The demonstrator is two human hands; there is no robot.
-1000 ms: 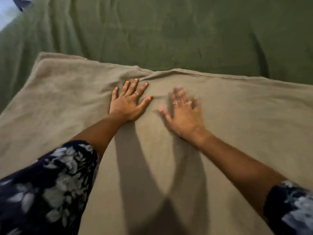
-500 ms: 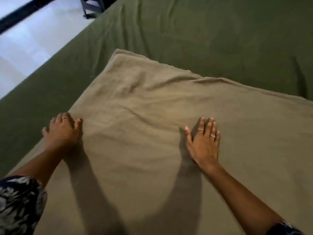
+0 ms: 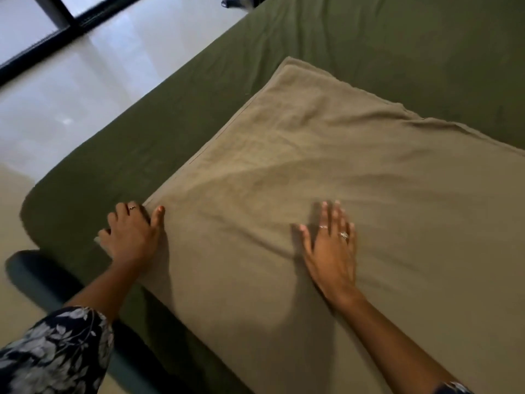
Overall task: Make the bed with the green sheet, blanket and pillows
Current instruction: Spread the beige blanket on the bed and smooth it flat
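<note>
A dark green sheet (image 3: 369,35) covers the mattress, smooth with a few creases. On it lies a tan blanket (image 3: 341,166), folded, its left edge running parallel to the bed's left side. My left hand (image 3: 130,234) sits at the blanket's near left edge, thumb on top and fingers curled over the hem. My right hand (image 3: 331,251) lies flat on the blanket's middle with fingers spread, slightly blurred. Shallow wrinkles fan out between the two hands. No pillows are in view.
A glossy pale floor (image 3: 71,95) lies left of the bed, with a black window frame (image 3: 56,24) beyond it. The dark rounded bed base (image 3: 34,277) juts out at the near left corner. A dark object stands at the top edge (image 3: 235,1).
My left hand slid from the blanket's middle out to its left edge and curled over the hem. My right hand drew back toward me. The view swung left, showing the floor.
</note>
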